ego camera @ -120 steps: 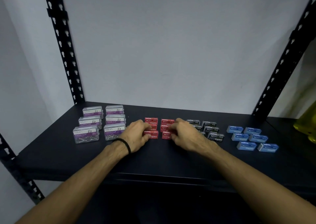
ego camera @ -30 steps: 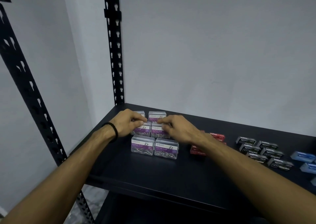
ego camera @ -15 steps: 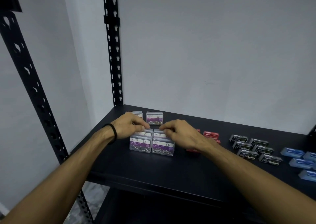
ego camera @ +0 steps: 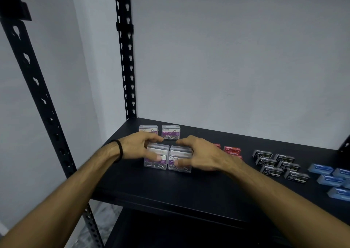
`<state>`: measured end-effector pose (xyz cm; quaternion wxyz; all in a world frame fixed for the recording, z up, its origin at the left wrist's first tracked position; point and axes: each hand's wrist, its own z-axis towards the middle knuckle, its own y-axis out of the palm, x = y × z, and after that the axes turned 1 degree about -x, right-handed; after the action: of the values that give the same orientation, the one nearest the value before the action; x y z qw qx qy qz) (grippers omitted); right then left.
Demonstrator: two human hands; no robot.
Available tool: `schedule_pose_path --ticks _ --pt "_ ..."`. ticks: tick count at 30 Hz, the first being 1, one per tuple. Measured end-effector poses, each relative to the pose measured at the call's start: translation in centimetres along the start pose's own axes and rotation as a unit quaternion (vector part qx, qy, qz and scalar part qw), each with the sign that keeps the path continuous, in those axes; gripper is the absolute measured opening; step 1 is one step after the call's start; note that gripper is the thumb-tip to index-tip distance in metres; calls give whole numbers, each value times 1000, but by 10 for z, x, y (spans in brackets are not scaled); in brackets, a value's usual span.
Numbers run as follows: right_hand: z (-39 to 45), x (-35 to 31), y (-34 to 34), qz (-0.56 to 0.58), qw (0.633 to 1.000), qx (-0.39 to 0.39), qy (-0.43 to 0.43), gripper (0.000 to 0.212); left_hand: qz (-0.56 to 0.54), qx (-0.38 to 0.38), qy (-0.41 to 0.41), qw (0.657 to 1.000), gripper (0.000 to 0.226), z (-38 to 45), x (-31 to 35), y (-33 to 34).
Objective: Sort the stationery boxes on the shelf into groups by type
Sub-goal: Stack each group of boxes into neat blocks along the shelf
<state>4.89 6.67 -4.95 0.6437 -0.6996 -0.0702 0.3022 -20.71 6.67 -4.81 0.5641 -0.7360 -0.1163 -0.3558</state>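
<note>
You are tidying the paper clip boxes (ego camera: 167, 159), the clear cases with purple labels at the left end of the black shelf (ego camera: 170, 189). Your left hand (ego camera: 141, 146) curls over the near-left pair, thumb on the front case, and your right hand (ego camera: 197, 154) grips the near-right pair the same way; two more cases stand just behind, apart from these. The sorting looks nearly done: the red staple boxes (ego camera: 232, 151), black staple boxes (ego camera: 274, 163) and blue boxes (ego camera: 333, 177) each sit in their own cluster further right. Next, I judge, you should press the held cases together and square them against the rear two, easing off gently so the smooth plastic does not slide. Slotted black uprights (ego camera: 126, 58) frame the shelf against a plain pale wall (ego camera: 236, 58).
</note>
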Motion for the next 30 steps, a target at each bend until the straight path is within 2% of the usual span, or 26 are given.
schedule_pose_path --ticks 3,12,17,19,23,25,30 --pt "1 0 6 -49 999 -14 -5 90 20 -18 -14 1000 76 1 -1 4" --pt "2 2 11 -37 999 8 -16 81 55 5 -12 998 71 5 4 5" --pt "2 4 9 -66 997 28 -25 82 72 9 3 997 80 2 8 1" --pt "2 4 5 -62 997 47 -25 77 86 38 19 995 78 0 12 -6" --pt "16 6 -7 -24 996 90 -11 54 86 178 40 979 52 11 10 -31" --pt "27 6 -14 -9 994 109 -7 48 102 227 26 968 43 23 5 -41" --pt "59 5 -17 -36 993 113 -14 45 163 204 -57 964 43 52 -13 -44"
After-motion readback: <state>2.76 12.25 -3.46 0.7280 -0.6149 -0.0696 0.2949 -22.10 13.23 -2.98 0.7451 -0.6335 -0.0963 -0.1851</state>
